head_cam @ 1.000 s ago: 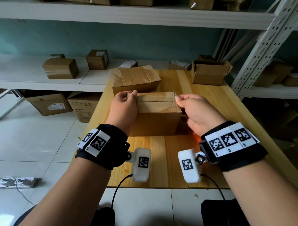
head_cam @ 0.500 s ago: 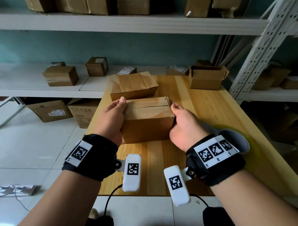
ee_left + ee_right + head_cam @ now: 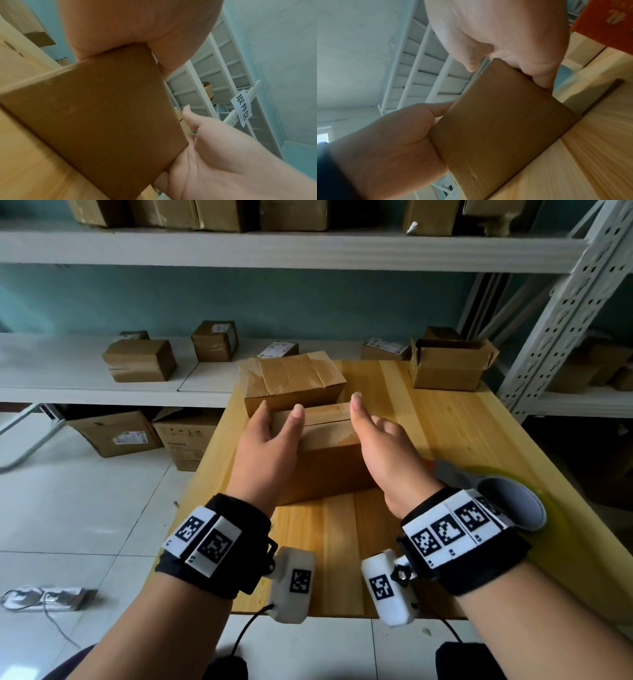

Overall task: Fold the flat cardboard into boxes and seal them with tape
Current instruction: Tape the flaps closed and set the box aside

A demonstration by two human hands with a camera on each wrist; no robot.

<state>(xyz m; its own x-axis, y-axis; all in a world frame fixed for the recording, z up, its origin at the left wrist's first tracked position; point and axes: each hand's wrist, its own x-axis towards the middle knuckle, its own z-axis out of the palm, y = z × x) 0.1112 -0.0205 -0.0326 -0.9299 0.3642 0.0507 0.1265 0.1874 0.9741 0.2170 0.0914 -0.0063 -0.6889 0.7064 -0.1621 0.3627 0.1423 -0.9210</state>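
- Folded cardboard box (image 3: 329, 453) sits centre frame on my wooden table (image 3: 455, 440), flaps closed on top with the seam running across.
- My left hand (image 3: 265, 450) clamps the box's left end: thumb on top near the seam, fingers reaching round the far side.
- My right hand (image 3: 383, 450) presses flat on the right end, thumb straight and pointing up; the left wrist view shows palm and fingers against the cardboard.
- Taped box (image 3: 291, 381) stands just behind, touching or nearly, I cannot tell which.
- Tape dispenser (image 3: 507, 501) lies at right, partly hidden by my right wrist.
- Open box (image 3: 448, 368) at the table's far right corner.
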